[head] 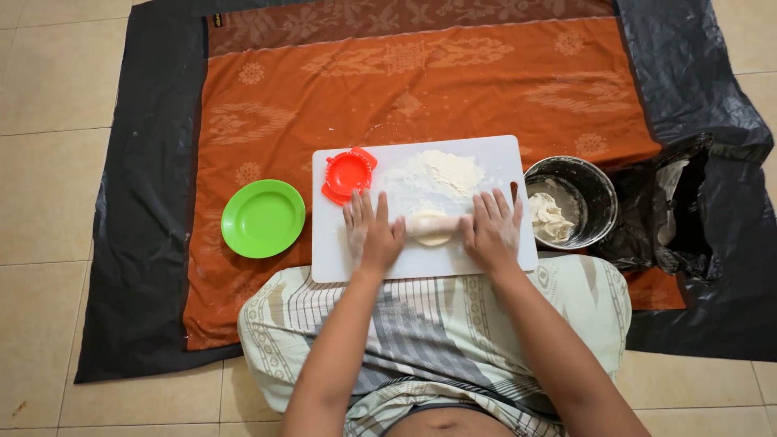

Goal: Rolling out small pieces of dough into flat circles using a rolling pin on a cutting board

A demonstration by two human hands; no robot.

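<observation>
Pale tiled floor [48, 89]; black plastic sheet [146, 243] under orange patterned cloth [421, 89]; light seemingly soft.

Both forearms reach forward from the bottom of the view, bare to the elbows and angled slightly toward each other. The left hand [371, 229] lies palm down, fingers stretched forward and held close together, the thumb tucked toward the middle. The right hand [491, 229] mirrors it, palm down, fingers spread a little wider and pointing ahead. The two hands sit level with each other, apart, with a gap between the thumbs. Both are flat and open, not curled into a grasp. A pale dusting shows on the fingers and backs of both hands. The wrists are straight, in line with the forearms.
</observation>
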